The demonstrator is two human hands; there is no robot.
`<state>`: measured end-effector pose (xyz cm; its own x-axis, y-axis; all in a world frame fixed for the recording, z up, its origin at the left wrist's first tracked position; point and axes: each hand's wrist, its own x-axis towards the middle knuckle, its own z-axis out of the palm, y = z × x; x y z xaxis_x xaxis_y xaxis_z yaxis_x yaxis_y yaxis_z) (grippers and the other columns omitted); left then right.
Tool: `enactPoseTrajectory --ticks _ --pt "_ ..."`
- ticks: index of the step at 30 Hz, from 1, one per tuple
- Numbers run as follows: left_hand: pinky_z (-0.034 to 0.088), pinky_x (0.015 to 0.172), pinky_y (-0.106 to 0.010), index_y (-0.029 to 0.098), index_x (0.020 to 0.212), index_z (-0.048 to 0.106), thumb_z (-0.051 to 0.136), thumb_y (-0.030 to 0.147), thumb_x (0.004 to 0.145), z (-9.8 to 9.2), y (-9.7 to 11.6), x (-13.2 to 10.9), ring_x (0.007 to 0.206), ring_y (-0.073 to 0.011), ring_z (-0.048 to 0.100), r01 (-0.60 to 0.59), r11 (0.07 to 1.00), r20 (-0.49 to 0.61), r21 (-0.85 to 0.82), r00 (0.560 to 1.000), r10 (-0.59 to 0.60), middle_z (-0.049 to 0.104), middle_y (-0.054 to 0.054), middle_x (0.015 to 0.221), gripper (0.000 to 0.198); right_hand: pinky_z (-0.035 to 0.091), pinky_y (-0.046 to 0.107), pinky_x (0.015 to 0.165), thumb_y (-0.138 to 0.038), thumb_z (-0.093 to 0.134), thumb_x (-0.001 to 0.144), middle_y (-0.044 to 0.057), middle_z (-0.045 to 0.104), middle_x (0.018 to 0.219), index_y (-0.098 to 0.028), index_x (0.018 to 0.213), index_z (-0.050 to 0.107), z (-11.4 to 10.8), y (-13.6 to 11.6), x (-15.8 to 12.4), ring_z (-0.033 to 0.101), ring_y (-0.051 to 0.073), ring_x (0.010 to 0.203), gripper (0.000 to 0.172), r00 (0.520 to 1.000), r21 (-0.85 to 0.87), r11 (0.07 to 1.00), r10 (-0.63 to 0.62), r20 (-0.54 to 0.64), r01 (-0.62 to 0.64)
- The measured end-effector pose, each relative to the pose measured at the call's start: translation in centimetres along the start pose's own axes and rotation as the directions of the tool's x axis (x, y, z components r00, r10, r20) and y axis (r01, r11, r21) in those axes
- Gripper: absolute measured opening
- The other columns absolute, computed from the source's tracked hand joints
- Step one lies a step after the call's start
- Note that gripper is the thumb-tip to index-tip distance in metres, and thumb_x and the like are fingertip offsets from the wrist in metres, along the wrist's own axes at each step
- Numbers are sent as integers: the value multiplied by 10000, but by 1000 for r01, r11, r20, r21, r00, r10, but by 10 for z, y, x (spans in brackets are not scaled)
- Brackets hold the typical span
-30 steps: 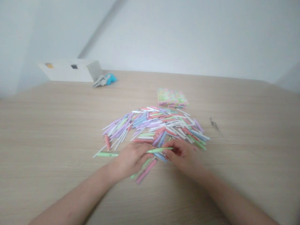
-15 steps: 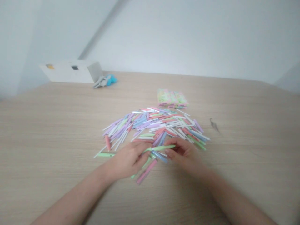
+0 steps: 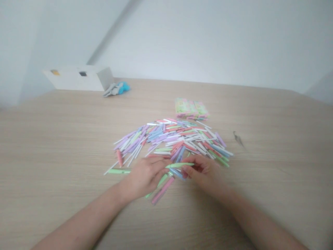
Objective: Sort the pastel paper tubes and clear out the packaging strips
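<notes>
At the near edge of a pile of pastel pens (image 3: 171, 140) on a wooden table (image 3: 52, 139), the left hand (image 3: 145, 175) and right hand (image 3: 203, 171) pinch a green pen (image 3: 180, 165) between them, held level. A pink pen (image 3: 162, 191) lies below. A pastel box (image 3: 191, 109) sits behind the pile.

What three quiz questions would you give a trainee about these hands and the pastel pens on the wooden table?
1. True or false: the left hand and right hand grip one slim light-green plastic pen between them.
2. The flat pastel printed packet lies: A) beyond the heap of pastel plastic pens; B) under the left hand; C) in the right hand.
3. Fill in: the white rectangular box stands at the pale wooden table's far ____ side.
Key: 1 true; 2 A; 3 left.
</notes>
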<state>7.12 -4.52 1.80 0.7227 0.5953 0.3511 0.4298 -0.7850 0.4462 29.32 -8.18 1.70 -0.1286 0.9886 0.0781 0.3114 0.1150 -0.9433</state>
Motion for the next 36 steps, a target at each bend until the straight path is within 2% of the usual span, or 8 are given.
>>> enactPoseTrajectory --ticks 6,14,18,21,25,29,33,36 --pt "478 989 -337 178 1167 599 445 193 934 2 2 0 1163 -184 585 -44 999 -8 -3 999 43 697 -80 1117 280 467 220 504 -349 610 814 -4 653 590 -175 798 665 -1 -4 1 601 123 534 183 999 35 999 37 10 -37" --pt "503 946 -351 196 1190 572 449 214 938 4 -1 0 1136 -191 604 -35 999 -35 27 999 36 693 -74 1133 281 464 211 492 -360 623 801 -9 644 561 -179 767 660 -1 -3 1 601 118 513 187 997 42 997 67 26 -68" --pt "543 834 -352 217 1233 511 461 301 940 2 0 0 1009 -205 665 79 994 -22 73 997 -77 698 -64 1124 309 458 212 486 -346 647 784 -18 630 557 -177 729 610 -4 0 6 582 110 500 181 996 149 985 78 36 -83" --pt "547 795 -332 237 1219 503 489 358 926 1 1 0 979 -207 675 135 987 -24 85 991 -133 703 -45 1115 317 446 210 462 -334 666 771 -32 616 552 -179 766 601 -6 5 11 552 98 467 169 996 254 964 84 -21 -76" --pt "533 832 -328 250 1213 539 454 322 944 0 0 0 1022 -200 659 93 991 -17 92 996 -92 681 -49 1170 292 434 198 453 -327 710 745 -46 596 549 -176 804 616 -8 10 13 531 85 462 188 997 335 941 70 -34 -55" --pt "518 886 -334 244 1267 525 407 259 957 -1 0 0 1087 -195 623 86 996 4 20 996 -86 645 -63 1230 332 411 197 438 -340 733 726 -47 582 549 -174 827 640 -8 11 14 509 82 456 215 997 368 929 59 -56 -34" --pt "497 936 -349 230 1269 542 400 226 951 -2 1 2 1116 -196 607 97 993 0 -66 995 -97 649 -69 1223 348 387 198 423 -354 731 728 -46 571 550 -185 832 649 -11 11 15 491 84 457 215 990 422 906 57 -132 4" --pt "516 897 -331 216 1227 582 409 221 944 -3 0 3 1068 -197 632 150 983 -8 -104 988 -151 675 -74 1172 332 381 196 412 -359 728 729 -46 568 566 -197 821 640 -16 10 17 482 82 455 206 974 458 887 57 -220 51"
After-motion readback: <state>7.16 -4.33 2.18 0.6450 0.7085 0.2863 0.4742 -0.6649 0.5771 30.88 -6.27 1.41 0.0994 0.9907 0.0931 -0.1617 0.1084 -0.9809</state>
